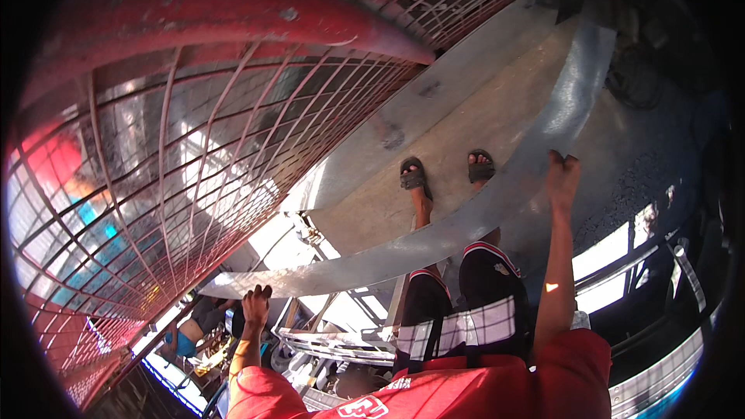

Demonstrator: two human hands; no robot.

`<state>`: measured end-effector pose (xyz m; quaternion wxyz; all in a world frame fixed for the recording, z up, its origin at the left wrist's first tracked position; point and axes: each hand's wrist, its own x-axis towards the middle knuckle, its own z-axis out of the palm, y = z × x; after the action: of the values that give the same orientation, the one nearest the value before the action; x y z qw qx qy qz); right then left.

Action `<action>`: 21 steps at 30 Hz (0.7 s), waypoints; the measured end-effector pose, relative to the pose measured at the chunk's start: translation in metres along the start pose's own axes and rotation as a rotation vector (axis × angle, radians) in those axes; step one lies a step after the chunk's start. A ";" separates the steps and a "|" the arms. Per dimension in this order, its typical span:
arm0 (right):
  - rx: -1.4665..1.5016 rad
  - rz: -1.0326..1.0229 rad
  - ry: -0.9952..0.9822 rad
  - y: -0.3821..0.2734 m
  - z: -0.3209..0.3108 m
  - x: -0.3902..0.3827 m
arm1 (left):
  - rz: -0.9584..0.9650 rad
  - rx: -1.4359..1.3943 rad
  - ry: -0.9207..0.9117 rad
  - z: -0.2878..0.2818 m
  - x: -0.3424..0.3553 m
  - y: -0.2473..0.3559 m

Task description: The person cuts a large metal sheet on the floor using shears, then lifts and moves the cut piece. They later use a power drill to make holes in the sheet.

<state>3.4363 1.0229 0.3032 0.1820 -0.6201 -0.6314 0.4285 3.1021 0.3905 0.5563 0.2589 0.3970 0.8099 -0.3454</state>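
A long strip of shiny sheet metal (582,77) stretches across in front of my legs, from the lower left to the upper right, bowed in the fisheye picture. My left hand (256,302) is closed on its near edge toward the left end. Further right, my right hand (563,171) grips the same edge with curled fingers, its arm stretched forward. The strip partly covers my legs, below my sandalled feet on the concrete floor (365,225).
A red mesh fence with a thick red rail (233,8) runs along the left. Below on the left a person in blue shorts (186,337) is among scattered items. A pale metal frame (318,337) lies behind my legs, and metal rails (679,268) stand at lower right.
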 end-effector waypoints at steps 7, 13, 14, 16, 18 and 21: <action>0.050 0.219 0.084 -0.009 -0.001 0.069 | 0.016 -0.142 0.010 0.064 0.106 0.045; 0.082 0.054 0.085 0.002 0.045 0.154 | -0.049 -0.255 0.057 0.109 0.231 0.088; 0.028 0.047 0.068 0.003 0.049 0.169 | -0.040 -0.290 0.062 0.116 0.249 0.095; -0.041 0.091 0.071 0.003 0.065 0.192 | 0.017 -0.301 0.118 0.128 0.277 0.114; -0.091 0.141 0.135 0.003 0.078 0.219 | 0.003 -0.322 0.121 0.132 0.306 0.136; -0.101 0.184 0.102 0.017 0.094 0.255 | 0.004 -0.349 0.155 0.131 0.349 0.152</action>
<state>3.3329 1.2308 0.1598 0.1421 -0.7049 -0.5825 0.3788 3.0537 0.5199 0.1780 0.2613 0.3733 0.8742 -0.1676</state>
